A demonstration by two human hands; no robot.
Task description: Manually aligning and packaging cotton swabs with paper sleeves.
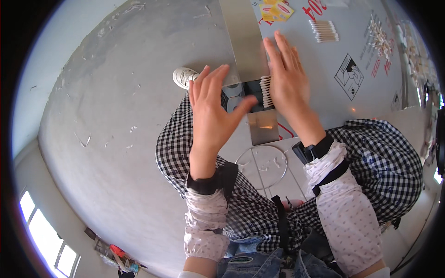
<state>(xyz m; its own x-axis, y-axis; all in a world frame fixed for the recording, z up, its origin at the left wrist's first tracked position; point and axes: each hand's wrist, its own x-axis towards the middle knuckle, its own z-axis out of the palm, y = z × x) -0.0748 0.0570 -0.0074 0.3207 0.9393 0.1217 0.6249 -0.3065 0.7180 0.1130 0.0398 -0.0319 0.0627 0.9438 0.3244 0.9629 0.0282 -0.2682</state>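
My left hand [211,109] is raised at the table's left edge, fingers extended and thumb spread wide, with nothing in it. Below its thumb lies a dark, partly see-through flat piece [236,95], which looks like a plastic packet. A short row of cotton swabs [265,91] lies side by side at that piece's right end. My right hand [289,81] is held out straight right beside the row, fingers stretched out. It hides part of the swabs, and I cannot tell whether it touches them.
On the grey printed tabletop [320,92] lie a neat row of swabs [324,31], yellow packets [276,10] and a loose heap of swabs [380,39]. A metal strip [244,37] runs along its left edge. Below is a metal ring [262,167]; a white shoe [184,78] stands left.
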